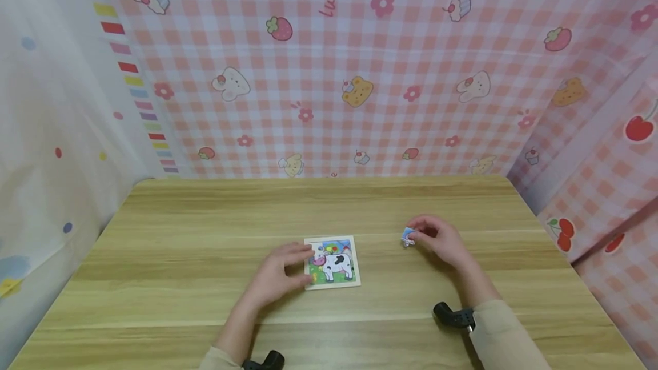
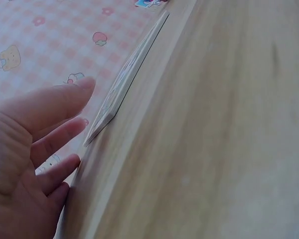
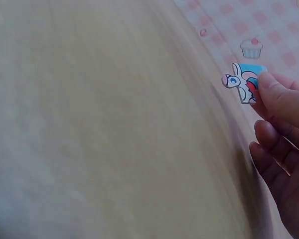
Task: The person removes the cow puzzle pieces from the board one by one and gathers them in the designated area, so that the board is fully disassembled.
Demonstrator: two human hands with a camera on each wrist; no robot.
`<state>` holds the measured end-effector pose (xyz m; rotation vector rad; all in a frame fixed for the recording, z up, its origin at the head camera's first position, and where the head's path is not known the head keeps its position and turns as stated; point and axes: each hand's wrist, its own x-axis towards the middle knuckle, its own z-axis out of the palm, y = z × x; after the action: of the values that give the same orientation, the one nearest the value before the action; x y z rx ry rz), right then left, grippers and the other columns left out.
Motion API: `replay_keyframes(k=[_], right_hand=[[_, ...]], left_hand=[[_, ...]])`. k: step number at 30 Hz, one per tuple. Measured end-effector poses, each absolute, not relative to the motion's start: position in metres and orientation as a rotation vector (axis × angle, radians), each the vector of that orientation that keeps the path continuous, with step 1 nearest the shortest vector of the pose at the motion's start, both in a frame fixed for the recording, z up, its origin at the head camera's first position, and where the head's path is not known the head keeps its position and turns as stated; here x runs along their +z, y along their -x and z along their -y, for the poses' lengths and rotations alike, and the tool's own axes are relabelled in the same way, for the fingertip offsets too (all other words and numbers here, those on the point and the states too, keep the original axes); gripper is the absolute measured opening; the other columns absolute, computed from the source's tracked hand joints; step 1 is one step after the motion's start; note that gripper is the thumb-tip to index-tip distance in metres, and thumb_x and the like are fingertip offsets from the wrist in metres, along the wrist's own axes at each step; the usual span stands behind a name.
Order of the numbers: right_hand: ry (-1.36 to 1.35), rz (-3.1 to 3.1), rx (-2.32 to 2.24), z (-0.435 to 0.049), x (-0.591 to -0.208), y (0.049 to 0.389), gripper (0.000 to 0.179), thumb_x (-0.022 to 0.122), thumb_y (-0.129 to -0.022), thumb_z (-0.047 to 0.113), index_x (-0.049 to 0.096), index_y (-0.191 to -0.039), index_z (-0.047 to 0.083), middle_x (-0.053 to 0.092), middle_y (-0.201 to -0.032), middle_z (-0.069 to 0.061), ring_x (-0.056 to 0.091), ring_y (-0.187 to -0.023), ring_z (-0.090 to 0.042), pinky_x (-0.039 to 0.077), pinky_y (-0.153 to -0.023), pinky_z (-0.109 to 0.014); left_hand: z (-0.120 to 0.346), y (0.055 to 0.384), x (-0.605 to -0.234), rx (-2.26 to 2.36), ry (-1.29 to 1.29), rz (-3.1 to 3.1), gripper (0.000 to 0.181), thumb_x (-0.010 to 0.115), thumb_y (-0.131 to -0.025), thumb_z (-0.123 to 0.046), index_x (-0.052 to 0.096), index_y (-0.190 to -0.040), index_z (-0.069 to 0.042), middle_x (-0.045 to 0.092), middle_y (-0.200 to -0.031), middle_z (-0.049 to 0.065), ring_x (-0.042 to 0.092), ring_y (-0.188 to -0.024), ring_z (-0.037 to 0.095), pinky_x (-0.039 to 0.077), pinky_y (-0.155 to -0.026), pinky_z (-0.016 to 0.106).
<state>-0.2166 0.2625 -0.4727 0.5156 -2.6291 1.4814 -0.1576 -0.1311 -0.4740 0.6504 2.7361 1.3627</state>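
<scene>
Yellowish wood grain runs across a table, seen from above and behind a person's two bare hands. Left of the table's middle is the left hand, loosely spread with thumb and fingers well apart and nothing gripped. Its fingertips reach the left edge of a small, square puzzle board, which lies flat near the middle and shows a black-and-white cow on green. Whether they actually press on the board cannot be told; the placing suggests a hand ready to steady it.

To the right, well apart from the board, the right hand pinches a small puzzle piece between thumb and fingers. Blue, white and red printing shows on the piece. Holding it by one side leaves its picture and knob uncovered, probably so it can be turned easily. A pale patch at the board's far left corner may be an unfilled gap, but the left fingers partly block it.

Beige sleeves cover both forearms, with a black wrist device at each wrist. Pink checked cloth hangs behind the far edge; spotted white cloth hangs at left.
</scene>
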Motion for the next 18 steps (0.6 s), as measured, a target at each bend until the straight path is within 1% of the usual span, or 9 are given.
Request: replay_keyframes(k=[6, 10, 14, 18], right_hand=[[-0.479, 2.672, 1.454, -0.273, -0.471, 0.225, 0.019, 0.072, -0.089, 0.005, 0.069, -0.106, -0.002, 0.069, -0.095, -0.012, 0.059, -0.082, -0.011, 0.048, -0.072, -0.022], [-0.429, 2.74, 1.396, -0.28, -0.469, 0.232, 0.017, 0.072, -0.09, 0.006, 0.069, -0.105, -0.001, 0.068, -0.094, -0.009, 0.059, -0.084, -0.014, 0.048, -0.073, -0.023], [-0.419, 2.787, 1.317, -0.286, -0.469, 0.236, 0.016, 0.071, -0.09, 0.005, 0.07, -0.106, 0.001, 0.068, -0.092, -0.007, 0.058, -0.084, -0.017, 0.048, -0.073, -0.024], [-0.408, 2.811, 1.236, -0.29, -0.47, 0.239, 0.016, 0.069, -0.091, 0.002, 0.07, -0.107, 0.0, 0.068, -0.097, -0.01, 0.057, -0.085, -0.017, 0.047, -0.074, -0.026]], left_hand=[[0.131, 0.157, -0.475, 1.302, -0.623, -2.76, 0.051, 0.085, -0.077, -0.024, 0.07, -0.124, -0.011, 0.059, -0.137, 0.008, 0.04, -0.137, 0.037, 0.023, -0.112, 0.063], [0.131, 0.157, -0.476, 1.283, -0.613, -2.771, 0.052, 0.086, -0.076, -0.023, 0.07, -0.124, -0.011, 0.059, -0.137, 0.009, 0.04, -0.137, 0.038, 0.023, -0.112, 0.063], [0.129, 0.157, -0.476, 1.241, -0.644, -2.798, 0.053, 0.086, -0.076, -0.023, 0.069, -0.125, -0.01, 0.06, -0.136, 0.007, 0.04, -0.137, 0.037, 0.023, -0.113, 0.062], [0.129, 0.156, -0.476, 1.202, -0.676, -2.821, 0.051, 0.086, -0.076, -0.02, 0.07, -0.123, -0.008, 0.06, -0.136, 0.007, 0.04, -0.137, 0.036, 0.024, -0.113, 0.06]])
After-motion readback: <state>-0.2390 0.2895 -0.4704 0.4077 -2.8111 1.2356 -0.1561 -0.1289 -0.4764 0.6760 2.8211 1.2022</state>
